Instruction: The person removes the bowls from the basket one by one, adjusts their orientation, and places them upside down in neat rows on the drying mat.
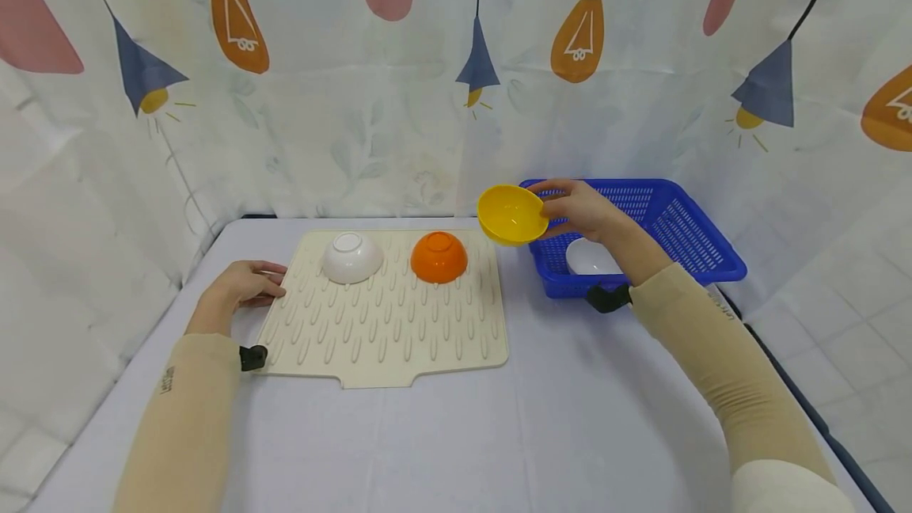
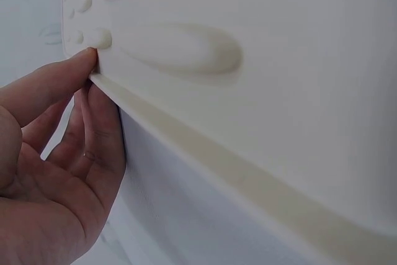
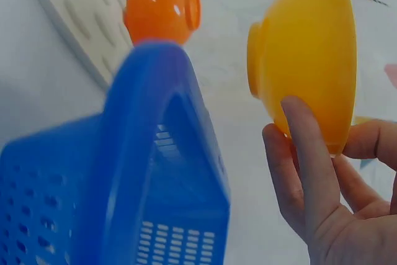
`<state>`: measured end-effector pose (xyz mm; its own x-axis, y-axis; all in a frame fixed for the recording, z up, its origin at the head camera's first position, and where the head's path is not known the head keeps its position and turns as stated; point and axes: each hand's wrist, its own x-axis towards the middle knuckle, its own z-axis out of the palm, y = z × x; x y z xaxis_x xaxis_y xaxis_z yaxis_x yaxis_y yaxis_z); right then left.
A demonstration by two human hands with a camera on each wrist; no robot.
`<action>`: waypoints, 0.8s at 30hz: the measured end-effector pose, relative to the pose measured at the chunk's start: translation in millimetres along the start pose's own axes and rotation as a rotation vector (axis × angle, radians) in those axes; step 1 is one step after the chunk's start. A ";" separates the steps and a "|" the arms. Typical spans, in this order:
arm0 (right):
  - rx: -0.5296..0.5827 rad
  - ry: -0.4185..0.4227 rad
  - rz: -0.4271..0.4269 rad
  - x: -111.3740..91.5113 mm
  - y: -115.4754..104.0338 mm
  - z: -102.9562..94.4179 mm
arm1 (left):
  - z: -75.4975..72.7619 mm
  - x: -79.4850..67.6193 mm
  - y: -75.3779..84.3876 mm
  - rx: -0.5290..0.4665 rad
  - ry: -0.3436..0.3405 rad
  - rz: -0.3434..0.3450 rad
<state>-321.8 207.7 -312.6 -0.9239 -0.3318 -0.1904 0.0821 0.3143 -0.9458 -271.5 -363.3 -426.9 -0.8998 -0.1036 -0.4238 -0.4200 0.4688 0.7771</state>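
A yellow bowl (image 1: 511, 216) is held in the air by my right hand (image 1: 580, 210), which pinches its rim between thumb and fingers. In the right wrist view the yellow bowl (image 3: 310, 60) is tilted on its side, with its foot facing left. My left hand (image 1: 245, 285) grips the left edge of a cream drying mat (image 1: 385, 339); the left wrist view shows the thumb on top and the other fingers against the edge. Upside down on the mat's far part sit a white bowl (image 1: 352, 257) and, to its right, an orange bowl (image 1: 438, 257).
A blue plastic basket (image 1: 701, 248) stands to the right of the mat, partly beneath my right hand and forearm. Another white bowl (image 1: 591, 258) lies inside it, partly hidden. A white cloth (image 1: 456, 450) covers the table, and a printed curtain (image 1: 420, 125) hangs behind.
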 end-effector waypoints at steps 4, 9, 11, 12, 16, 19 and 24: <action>0.013 0.006 0.012 0.7 2.4 14.0 | -1.2 2.5 -2.4 -0.008 0.011 0.002; 0.011 0.000 0.009 0.4 5.9 30.0 | -1.8 5.6 -5.6 -0.008 0.007 0.010; 0.007 -0.014 0.001 -0.2 6.5 36.0 | -2.0 7.3 -6.7 -0.009 0.002 0.015; 0.006 -0.021 -0.002 -0.7 6.6 39.1 | -1.9 7.8 -7.2 -0.008 -0.001 0.020; 0.013 -0.057 0.002 -1.5 7.7 50.3 | 0.3 5.8 -6.5 0.007 0.003 0.027; 0.019 -0.075 0.009 -1.8 9.1 57.6 | 1.7 2.7 -5.1 0.013 0.000 0.037; 0.037 -0.080 0.028 -1.2 11.5 68.7 | 1.8 -1.3 -3.8 0.027 -0.006 0.052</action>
<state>-294.1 150.6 -341.4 -0.8886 -0.3932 -0.2362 0.1230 0.2918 -0.9485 -268.6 -363.4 -430.2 -0.9194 -0.0732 -0.3864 -0.3696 0.4967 0.7853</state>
